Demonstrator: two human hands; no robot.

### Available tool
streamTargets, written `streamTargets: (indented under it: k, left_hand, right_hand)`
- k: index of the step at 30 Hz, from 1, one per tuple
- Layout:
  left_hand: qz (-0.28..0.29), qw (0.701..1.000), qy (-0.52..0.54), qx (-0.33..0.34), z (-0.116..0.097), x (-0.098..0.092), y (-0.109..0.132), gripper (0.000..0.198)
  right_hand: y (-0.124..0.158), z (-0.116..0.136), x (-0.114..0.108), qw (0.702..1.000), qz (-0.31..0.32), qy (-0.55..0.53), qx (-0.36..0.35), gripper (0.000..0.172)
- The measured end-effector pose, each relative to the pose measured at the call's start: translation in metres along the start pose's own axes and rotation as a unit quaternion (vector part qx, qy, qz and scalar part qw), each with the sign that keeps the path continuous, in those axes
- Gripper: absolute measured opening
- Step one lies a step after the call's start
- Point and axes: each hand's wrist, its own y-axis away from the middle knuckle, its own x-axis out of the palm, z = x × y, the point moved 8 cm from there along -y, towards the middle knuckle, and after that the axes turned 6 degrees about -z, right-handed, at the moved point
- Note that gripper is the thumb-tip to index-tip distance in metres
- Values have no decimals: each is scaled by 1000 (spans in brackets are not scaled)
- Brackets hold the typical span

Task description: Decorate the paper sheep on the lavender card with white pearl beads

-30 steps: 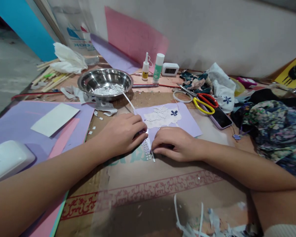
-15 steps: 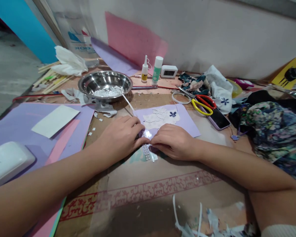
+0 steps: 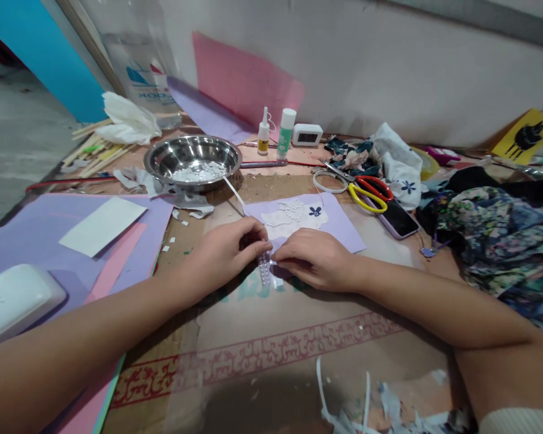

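My left hand (image 3: 239, 244) pinches a strip of pearl stickers (image 3: 264, 272) between thumb and fingers, and the strip hangs down toward me. Close by on the right, my right hand (image 3: 317, 258) is closed, its fingertips pressed together beside the strip; what they grip is too small to make out. A narrow shiny white piece (image 3: 277, 279) shows just below these fingertips. Beyond both hands lies a lilac card (image 3: 344, 232), partly covered by them. On it is a white fabric patch (image 3: 271, 217) with rows of small pearls and a dark blue flower (image 3: 315, 211).
A steel bowl (image 3: 156, 163) holds white bits. Behind stand a glue bottle (image 3: 263, 134), glue stick (image 3: 286, 134) and white digital clock (image 3: 308, 135). Scissors (image 3: 366, 196) rest against a phone (image 3: 402, 220). Coloured paper (image 3: 27, 223) lies left, patterned cloth (image 3: 516, 235) right, scraps (image 3: 389, 404) in front.
My left fingertips have drawn slightly left, opening a small gap from the right ones. The pearl strip has shifted a little left. The right hand has hardly moved.
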Motion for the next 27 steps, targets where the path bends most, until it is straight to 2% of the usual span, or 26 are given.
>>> streamTargets:
  k: [2, 5, 8, 10, 12, 15, 16, 19, 24, 27]
  left_hand:
    - [-25, 997, 66, -27, 4, -5, 0, 15]
    - [-42, 982, 167, -71, 14, -7, -2, 19]
    - [-28, 967, 227, -112, 24, -2, -3, 31]
    - [-25, 962, 239, -133, 27, -2, -3, 35]
    - [-23, 955, 253, -151, 28, -2, -3, 34]
    - [-25, 944, 287, -164, 25, -3, -2, 27]
    - [-29, 940, 298, -165, 23, -4, -2, 26]
    - [-43, 930, 324, -166, 21, -5, -2, 24]
    - [-77, 933, 317, -151, 22, -12, -4, 22]
    - [-77, 931, 323, -150, 23, -13, -4, 22]
  right_hand:
    - [-3, 1, -7, 1000, -23, -1, 10, 14]
    - [-13, -2, -34, 997, -46, 40, 49, 14]
    - [-17, -29, -72, 978, 3, 130, 163, 21]
    - [-10, -60, -104, 939, 21, 224, 262, 26]
    - [4, -93, -133, 878, 36, 331, 344, 35]
    - [36, -143, -143, 785, 142, 401, 450, 52]
    - [43, -154, -142, 775, 158, 399, 465, 55]
    - [55, -172, -139, 770, 177, 385, 478, 60]
    - [56, -174, -135, 797, 200, 347, 453, 60]
    - [57, -176, -135, 798, 194, 348, 453, 62]
